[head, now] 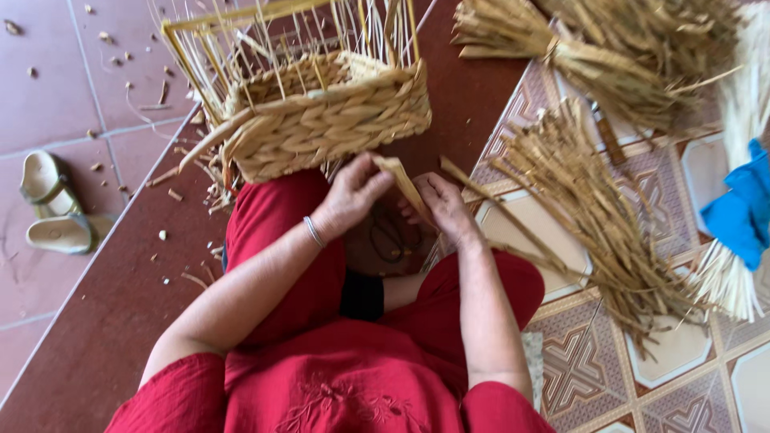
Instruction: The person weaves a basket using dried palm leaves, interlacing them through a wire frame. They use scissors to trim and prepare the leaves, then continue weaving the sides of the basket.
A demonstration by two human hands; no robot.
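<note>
A half-woven straw basket [321, 120] sits on the dark red floor strip [96, 321], its braided wall finished low down and bare upright stakes on a yellow wire frame [233, 18] rising above it. Just below the basket, over the lap of the person in red clothes, both hands meet on one flat straw strand [403, 183]. The left hand [353, 195], with a silver bangle [312, 231] at the wrist, is clenched on the strand's upper end, close under the basket's lower edge. The right hand [441, 204] pinches the same strand from the other side, fingers curled around it. A black loop, perhaps scissors [389, 236], lies on the lap below the hands; it is too dim to tell for sure. To the right of the basket, loose straw bundles [593, 200] spread over patterned floor tiles [577, 369], with a tied sheaf [634, 56] above them and a pale bundle wrapped in blue cloth [746, 208] further right. Left of the basket, a pair of sandals [52, 204] rests on the pink tiles.
</note>
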